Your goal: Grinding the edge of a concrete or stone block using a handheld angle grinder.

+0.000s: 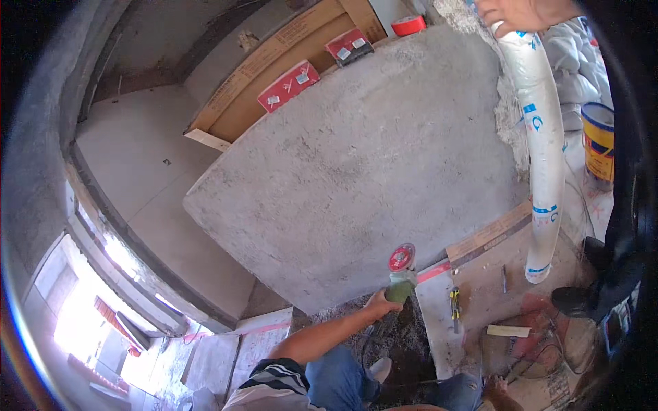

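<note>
My left hand [381, 304] is wrapped round the green body of an angle grinder [399, 292]. Its round red disc [401, 257] is at the foot of a rough grey plastered wall [370, 164], beside a red strip. My right hand [496, 393] is low at the lower edge, near a dark cable, with its fingers too unclear to read. At the upper right, another person's hand [524, 12] holds the top of a long white tube [541, 130] with blue marks. My jeans-clad knees are bent below the grinder.
A yellow-and-black screwdriver [455, 305] and a pale strip [508, 331] lie on the floor boards to the right. A co-worker's dark shoe [572, 301], a yellow-and-blue bucket [598, 144] and white sacks [576, 72] stand farther right. Red boxes [288, 85] sit along the wall top.
</note>
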